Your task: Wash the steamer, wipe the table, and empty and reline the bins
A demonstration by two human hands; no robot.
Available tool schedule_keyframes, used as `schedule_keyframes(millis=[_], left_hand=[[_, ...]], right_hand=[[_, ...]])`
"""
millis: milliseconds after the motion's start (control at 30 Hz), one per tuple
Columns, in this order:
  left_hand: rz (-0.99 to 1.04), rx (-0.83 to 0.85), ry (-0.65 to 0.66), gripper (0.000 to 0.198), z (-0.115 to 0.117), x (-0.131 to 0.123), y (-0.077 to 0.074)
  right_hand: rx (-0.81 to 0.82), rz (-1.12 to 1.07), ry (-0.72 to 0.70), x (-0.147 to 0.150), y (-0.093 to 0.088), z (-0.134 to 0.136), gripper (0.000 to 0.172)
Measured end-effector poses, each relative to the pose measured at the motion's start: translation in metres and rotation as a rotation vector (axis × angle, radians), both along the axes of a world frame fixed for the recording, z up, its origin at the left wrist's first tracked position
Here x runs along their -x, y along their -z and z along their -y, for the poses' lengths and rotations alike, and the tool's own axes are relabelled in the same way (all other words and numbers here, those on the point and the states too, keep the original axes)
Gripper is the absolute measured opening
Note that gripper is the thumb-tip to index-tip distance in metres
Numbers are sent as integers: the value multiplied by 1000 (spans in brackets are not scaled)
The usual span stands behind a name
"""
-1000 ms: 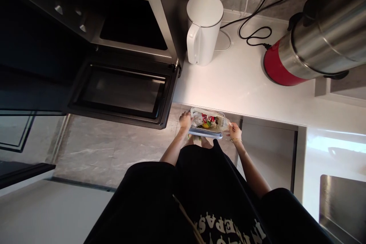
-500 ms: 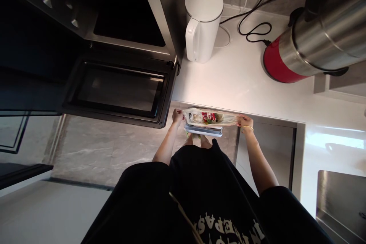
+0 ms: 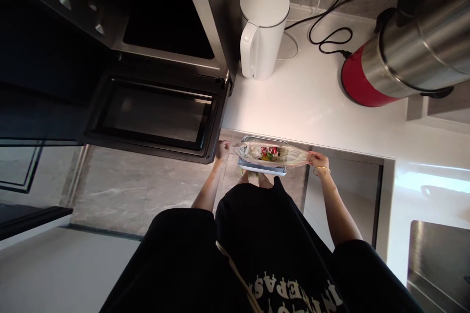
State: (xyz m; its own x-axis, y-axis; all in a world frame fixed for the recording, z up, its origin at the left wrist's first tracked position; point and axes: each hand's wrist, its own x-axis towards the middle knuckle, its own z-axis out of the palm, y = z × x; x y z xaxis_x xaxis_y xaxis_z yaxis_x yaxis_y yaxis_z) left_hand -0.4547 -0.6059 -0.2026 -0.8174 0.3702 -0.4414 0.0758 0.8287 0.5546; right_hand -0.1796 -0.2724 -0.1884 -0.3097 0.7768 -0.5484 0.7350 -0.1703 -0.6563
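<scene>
A thin see-through plastic bag (image 3: 293, 155) is stretched sideways over a bin (image 3: 262, 168) with a pale rim, just below the counter's front edge. Rubbish with red, white and green bits (image 3: 269, 152) shows in the bag. My left hand (image 3: 223, 149) is closed on the bag's left end, close to the corner of the open oven door. On the other side, my right hand (image 3: 318, 160), with a bracelet at the wrist, pinches the bag's right end.
An oven with its door (image 3: 156, 112) hanging open is at the left. A white kettle (image 3: 264, 29), black cables (image 3: 332, 41) and a steel pot on a red base (image 3: 362, 80) stand on the counter (image 3: 312, 107). A sink (image 3: 436, 254) is at lower right.
My hands have moved apart, the left one to the left and the right one to the right. The bag between them is pulled longer and narrower at its ends.
</scene>
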Motion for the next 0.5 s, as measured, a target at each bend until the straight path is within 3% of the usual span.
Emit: schedule_keyframes(millis=[67,133,233,300,400,500], left_hand=[[-136,-5,108,22,-6,-10,-6],[-194,-63,341,22,-15,-29,-11],[-136,-130,700,25,-33,-64,-14],[-125,-96,817,28,-44,-82,-13],[-128,-11,865,27,-56,-90,-8],[-114,27,910,26,-60,-82,-5]], right_hand=[[-96,44,-144,4,-4,-1,43],[-264,91,-347,14,-12,8,46],[-517,163,-658,42,-27,42,45],[-553,219,-786,65,-31,70,38],[-438,343,-790,97,-23,99,38],[-348,398,-733,114,-9,108,41]])
